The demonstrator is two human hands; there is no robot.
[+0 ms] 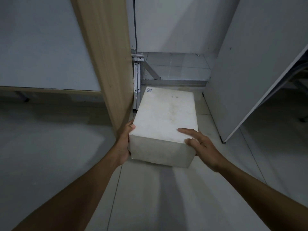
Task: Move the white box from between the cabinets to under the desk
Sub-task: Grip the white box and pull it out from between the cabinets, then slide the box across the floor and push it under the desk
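I read this as an office interior: pale tiled floor [50, 164], wood-edged cabinet [103, 55], plain white cabinet [246, 72], metal frame legs [137, 80] between them.

Both hands grip a white box [164, 120] in the gap between a wood-edged cabinet [103, 55] on the left and a white cabinet [250, 72] on the right. The left hand [124, 144] clasps its near-left corner; the right hand [202, 145] lies over the near-right corner (a small blue mark sits at the far-left corner of the lid).

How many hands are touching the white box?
2. The left hand presses the box's left side near the wooden panel; the right hand holds its near right corner, fingers on top.
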